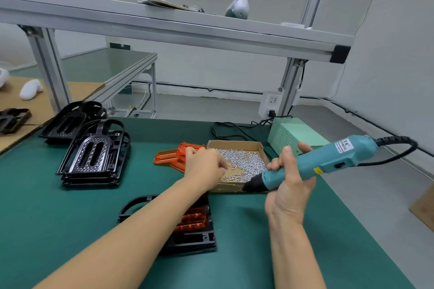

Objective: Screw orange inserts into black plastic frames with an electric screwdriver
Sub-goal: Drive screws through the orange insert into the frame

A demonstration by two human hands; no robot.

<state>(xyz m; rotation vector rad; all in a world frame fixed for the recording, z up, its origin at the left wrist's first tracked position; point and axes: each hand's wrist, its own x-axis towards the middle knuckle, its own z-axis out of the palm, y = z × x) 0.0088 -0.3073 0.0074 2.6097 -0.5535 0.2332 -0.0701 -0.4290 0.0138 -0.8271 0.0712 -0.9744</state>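
Screws (244,163) fill the open cardboard box (258,145), and I take that box as my landmark for everything else. My left hand (204,166) hangs over its near-left edge with the fingers curled in toward the pile; I cannot tell whether they already pinch a screw. My right hand (290,185), just right of the box, grips the teal electric screwdriver (324,162), fingers wrapped round its barrel and thumb up along the body, the dark nose lying over the box's near edge.

Nearer to me than the box lies the black frame (192,239) I am working on, partly hidden under my left forearm. An orange insert (192,220) sits inside it. Whether any screw is already driven there I cannot see, since the arm covers much of it.

Left of the box and touching it, a few loose orange inserts (171,157) wait. Well to the left stand two stacks of black frames (94,155), with no orange visible in them, so I judge them still to be fitted.

By my reading the job is early: one insert is seated, fastening is about to begin or is underway, and several frames remain. The power supply (293,135) sits just behind the box on the green mat (70,218).
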